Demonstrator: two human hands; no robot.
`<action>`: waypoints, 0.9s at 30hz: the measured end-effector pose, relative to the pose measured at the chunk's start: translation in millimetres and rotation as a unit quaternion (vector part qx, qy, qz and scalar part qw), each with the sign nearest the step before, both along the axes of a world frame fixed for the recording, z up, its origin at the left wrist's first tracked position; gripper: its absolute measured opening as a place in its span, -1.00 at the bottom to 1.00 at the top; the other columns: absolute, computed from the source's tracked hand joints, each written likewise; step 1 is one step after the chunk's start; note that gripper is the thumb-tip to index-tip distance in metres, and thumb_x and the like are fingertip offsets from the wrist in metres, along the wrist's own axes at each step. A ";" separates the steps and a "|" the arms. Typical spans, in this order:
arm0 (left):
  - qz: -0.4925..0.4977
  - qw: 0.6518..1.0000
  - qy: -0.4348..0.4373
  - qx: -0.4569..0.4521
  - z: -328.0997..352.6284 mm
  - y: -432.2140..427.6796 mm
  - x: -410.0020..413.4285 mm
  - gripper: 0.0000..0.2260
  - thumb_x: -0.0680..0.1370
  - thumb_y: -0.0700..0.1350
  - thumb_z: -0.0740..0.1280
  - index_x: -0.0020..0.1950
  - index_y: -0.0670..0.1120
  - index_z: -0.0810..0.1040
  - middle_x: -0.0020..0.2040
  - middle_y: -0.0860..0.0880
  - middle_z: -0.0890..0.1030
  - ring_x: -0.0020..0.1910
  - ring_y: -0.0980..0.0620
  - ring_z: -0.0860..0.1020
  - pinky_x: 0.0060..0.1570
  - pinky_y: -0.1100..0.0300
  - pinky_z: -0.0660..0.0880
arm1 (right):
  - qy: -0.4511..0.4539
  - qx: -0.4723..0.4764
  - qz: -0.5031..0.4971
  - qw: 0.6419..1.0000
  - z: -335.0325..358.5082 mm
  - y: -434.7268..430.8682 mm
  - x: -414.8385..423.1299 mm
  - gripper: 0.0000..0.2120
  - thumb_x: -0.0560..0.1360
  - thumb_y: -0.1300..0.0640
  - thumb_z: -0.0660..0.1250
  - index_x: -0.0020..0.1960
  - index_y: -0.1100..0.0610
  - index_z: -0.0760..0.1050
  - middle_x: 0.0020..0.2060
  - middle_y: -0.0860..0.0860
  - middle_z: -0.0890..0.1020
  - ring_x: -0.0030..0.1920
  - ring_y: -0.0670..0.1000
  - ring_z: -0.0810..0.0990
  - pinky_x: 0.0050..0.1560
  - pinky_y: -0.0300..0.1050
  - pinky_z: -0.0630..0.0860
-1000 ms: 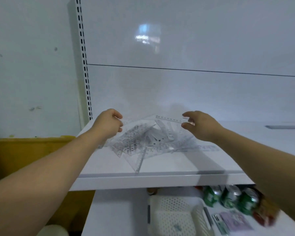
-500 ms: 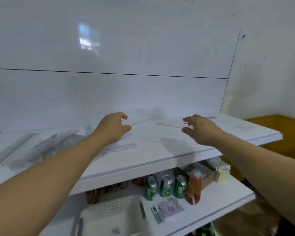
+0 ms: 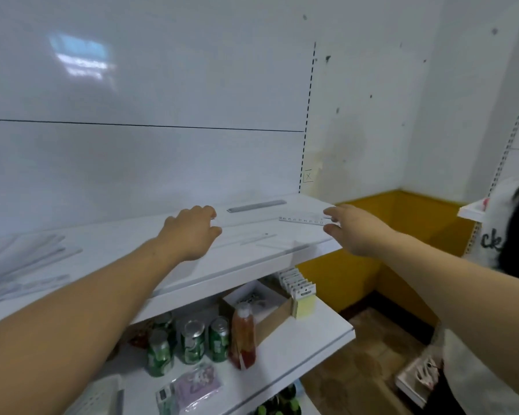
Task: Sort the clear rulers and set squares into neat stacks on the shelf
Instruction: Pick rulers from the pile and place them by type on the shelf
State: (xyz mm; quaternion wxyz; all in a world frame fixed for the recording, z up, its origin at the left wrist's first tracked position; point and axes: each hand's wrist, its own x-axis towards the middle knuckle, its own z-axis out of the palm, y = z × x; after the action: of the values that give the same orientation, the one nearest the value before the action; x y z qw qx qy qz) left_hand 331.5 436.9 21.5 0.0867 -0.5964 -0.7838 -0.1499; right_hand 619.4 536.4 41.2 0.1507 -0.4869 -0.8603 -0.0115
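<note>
My right hand point(image 3: 355, 230) pinches the right end of a short clear ruler point(image 3: 301, 220) and holds it just above the right part of the white shelf point(image 3: 192, 283). My left hand point(image 3: 192, 232) hovers over the middle of the shelf with its fingers loosely curled, holding nothing. A blurred pile of clear rulers and set squares point(image 3: 18, 265) lies at the shelf's far left. A grey ruler stack point(image 3: 256, 206) lies along the back wall. Faint clear rulers point(image 3: 256, 238) lie flat between my hands.
The lower shelf point(image 3: 297, 345) holds green cans point(image 3: 192, 342), a red bottle point(image 3: 242, 336), a cardboard box point(image 3: 252, 298) and a white basket point(image 3: 99, 396). A yellow wall base point(image 3: 402, 217) stands to the right. Another person point(image 3: 513, 235) stands at the right edge.
The view has swung right, so the pile now sits at the far left. My right hand has carried the short ruler towards the shelf's right end; my left hand left the pile.
</note>
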 end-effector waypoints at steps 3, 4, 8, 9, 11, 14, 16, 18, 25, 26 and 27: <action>0.014 1.000 -0.003 -0.004 -1.1 24.4 0.5 -0.60 0.62 0.09 0.10 0.42 -0.03 0.30 0.35 -0.07 0.39 0.27 -0.13 0.39 0.18 -0.01 0.35 | 0.009 -0.006 0.010 1.000 -5.1 26.3 -2.7 -0.55 0.61 -0.03 0.14 0.47 0.04 0.25 0.37 0.03 0.41 0.30 0.08 0.42 0.25 -0.03 0.39; 0.016 1.000 -0.003 -0.005 -1.3 32.2 -1.8 -0.60 0.62 0.09 0.10 0.42 -0.03 0.29 0.35 -0.08 0.38 0.28 -0.13 0.38 0.18 -0.01 0.35 | 0.010 -0.008 0.014 1.000 -7.6 36.1 -6.2 -0.55 0.60 -0.03 0.14 0.46 0.04 0.25 0.36 0.03 0.41 0.29 0.08 0.43 0.25 -0.03 0.40; 0.027 0.999 -0.034 0.000 -0.7 69.8 -24.3 -0.62 0.62 0.08 0.12 0.40 -0.02 0.30 0.32 -0.09 0.38 0.28 -0.13 0.37 0.19 -0.01 0.35 | 0.009 -0.017 0.037 0.999 -14.6 82.1 -28.6 -0.56 0.61 -0.04 0.12 0.46 0.03 0.25 0.36 0.02 0.40 0.29 0.07 0.42 0.26 -0.04 0.37; 0.031 0.998 -0.047 0.003 -0.2 81.2 -32.1 -0.62 0.62 0.08 0.13 0.39 -0.02 0.32 0.31 -0.09 0.39 0.27 -0.13 0.37 0.20 -0.01 0.36 | 0.007 -0.018 0.043 0.999 -15.3 95.1 -35.1 -0.56 0.61 -0.03 0.12 0.46 0.03 0.26 0.36 0.02 0.40 0.29 0.07 0.42 0.26 -0.06 0.36; 0.040 0.997 -0.071 0.004 1.4 104.5 -47.6 -0.64 0.61 0.08 0.14 0.38 0.00 0.33 0.31 -0.08 0.41 0.27 -0.12 0.38 0.23 -0.03 0.35 | -0.001 -0.023 0.054 0.998 -16.0 123.2 -48.6 -0.57 0.61 -0.03 0.12 0.45 0.04 0.26 0.35 0.01 0.39 0.30 0.07 0.42 0.26 -0.08 0.34; 0.062 0.993 -0.095 -0.003 3.5 137.5 -67.9 -0.64 0.61 0.08 0.14 0.38 0.01 0.33 0.32 -0.07 0.41 0.27 -0.12 0.38 0.26 -0.04 0.34 | -0.020 -0.027 0.076 0.997 -13.5 166.2 -69.7 -0.58 0.61 -0.01 0.14 0.44 0.05 0.28 0.33 0.02 0.39 0.30 0.07 0.40 0.27 -0.09 0.32; 0.077 0.990 -0.121 0.003 4.7 155.5 -78.7 -0.64 0.61 0.07 0.16 0.37 0.00 0.34 0.31 -0.08 0.43 0.25 -0.13 0.40 0.27 -0.05 0.35 | -0.026 -0.033 0.092 0.995 -12.3 191.8 -85.7 -0.59 0.60 -0.01 0.16 0.42 0.08 0.31 0.28 0.05 0.41 0.25 0.08 0.43 0.25 -0.08 0.34; 0.091 0.985 -0.143 0.016 5.0 170.1 -87.7 -0.65 0.60 0.05 0.19 0.36 -0.02 0.36 0.30 -0.09 0.44 0.23 -0.14 0.42 0.27 -0.06 0.36 | -0.036 -0.036 0.111 0.992 -13.3 214.9 -103.5 -0.59 0.60 0.00 0.18 0.40 0.09 0.33 0.24 0.07 0.42 0.20 0.10 0.45 0.21 -0.07 0.36; 0.154 0.968 -0.195 0.035 -0.3 188.9 -100.6 -0.64 0.59 -0.04 0.24 0.37 -0.09 0.37 0.31 -0.10 0.44 0.26 -0.11 0.42 0.21 0.12 0.34 | -0.104 -0.061 0.216 0.969 -24.0 270.2 -170.9 -0.57 0.60 0.01 0.17 0.43 0.11 0.31 0.36 0.08 0.39 0.35 0.08 0.35 0.31 -0.14 0.24; 0.166 0.965 -0.197 0.044 -0.8 188.8 -101.3 -0.64 0.60 -0.04 0.24 0.38 -0.10 0.37 0.32 -0.10 0.44 0.26 -0.10 0.42 0.19 0.14 0.33 | -0.113 -0.056 0.234 0.964 -25.8 277.0 -179.9 -0.57 0.60 0.01 0.18 0.43 0.12 0.31 0.36 0.09 0.39 0.36 0.08 0.35 0.31 -0.14 0.24; 0.179 0.962 -0.197 0.054 -1.7 187.9 -102.0 -0.64 0.60 -0.04 0.23 0.38 -0.10 0.37 0.32 -0.10 0.44 0.26 -0.10 0.43 0.18 0.16 0.32 | -0.119 -0.054 0.251 0.959 -27.4 283.3 -188.2 -0.56 0.59 0.01 0.18 0.43 0.12 0.31 0.37 0.09 0.40 0.36 0.08 0.35 0.31 -0.14 0.24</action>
State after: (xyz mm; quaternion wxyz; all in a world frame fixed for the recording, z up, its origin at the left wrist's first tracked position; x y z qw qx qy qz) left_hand 229.6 624.7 19.8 -0.0124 -0.3996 -0.8700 -0.2886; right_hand 431.2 819.6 13.8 0.0190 -0.2579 -0.9659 0.0153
